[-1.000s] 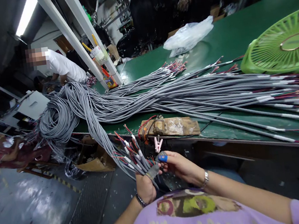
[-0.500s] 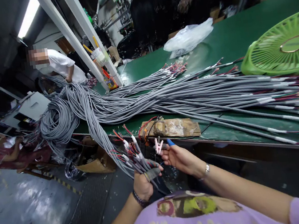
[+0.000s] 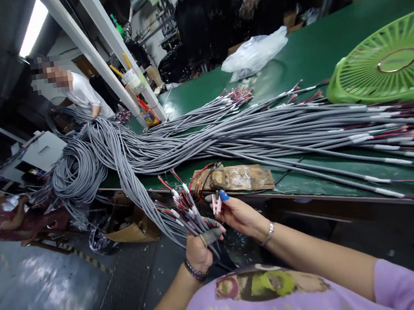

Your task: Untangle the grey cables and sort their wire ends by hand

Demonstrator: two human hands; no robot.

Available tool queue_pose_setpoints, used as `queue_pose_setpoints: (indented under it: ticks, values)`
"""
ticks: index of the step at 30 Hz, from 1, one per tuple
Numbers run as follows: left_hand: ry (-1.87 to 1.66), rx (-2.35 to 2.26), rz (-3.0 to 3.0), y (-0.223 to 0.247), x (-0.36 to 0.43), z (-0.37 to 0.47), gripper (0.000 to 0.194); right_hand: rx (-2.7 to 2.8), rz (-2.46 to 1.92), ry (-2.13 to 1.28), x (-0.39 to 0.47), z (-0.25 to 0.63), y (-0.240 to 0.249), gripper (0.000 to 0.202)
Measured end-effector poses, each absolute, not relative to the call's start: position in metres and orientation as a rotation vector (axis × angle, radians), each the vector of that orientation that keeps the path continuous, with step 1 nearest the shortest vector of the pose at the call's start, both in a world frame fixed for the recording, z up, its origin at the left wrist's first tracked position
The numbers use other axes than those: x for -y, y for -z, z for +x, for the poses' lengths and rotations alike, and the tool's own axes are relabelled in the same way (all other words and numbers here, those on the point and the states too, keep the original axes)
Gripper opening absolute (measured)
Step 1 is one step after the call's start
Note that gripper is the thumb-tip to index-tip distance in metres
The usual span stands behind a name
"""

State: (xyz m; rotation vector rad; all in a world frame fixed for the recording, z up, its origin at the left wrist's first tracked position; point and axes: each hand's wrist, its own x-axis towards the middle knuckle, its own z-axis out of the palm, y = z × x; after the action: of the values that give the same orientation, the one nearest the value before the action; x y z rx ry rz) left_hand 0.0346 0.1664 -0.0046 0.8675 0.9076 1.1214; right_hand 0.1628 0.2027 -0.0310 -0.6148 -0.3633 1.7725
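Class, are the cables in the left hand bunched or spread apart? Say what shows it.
Bunched: the left hand wraps around the cables, their white-sleeved ends clustered just beyond it.

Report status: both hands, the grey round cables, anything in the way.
Left hand closed around grey round cables. Right hand pinching pink plastic peg. Possible obstruction: flat brown wooden board just beyond.

Gray cables (image 3: 193, 222) in left fingers (image 3: 212, 235), white-banded ends (image 3: 186, 188) up, colored wires (image 3: 162, 182) splayed, pink clothespin (image 3: 216, 205) in right fingers (image 3: 223, 195)
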Motion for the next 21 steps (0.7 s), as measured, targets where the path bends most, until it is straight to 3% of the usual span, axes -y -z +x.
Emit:
queue_pose_setpoints:
  ticks: [12, 21]
  values:
    - [-1.110, -0.921, 0.886, 0.012, -0.157, 0.024, 0.013, 0.302, -0.653, -1.877, -0.188, 0.180, 0.048, 0.037]
    - [-1.066, -1.039, 0.881, 0.013, -0.152, 0.022, 0.020, 0.786, -0.929, -1.548, -0.161, 0.222, 0.042, 0.033]
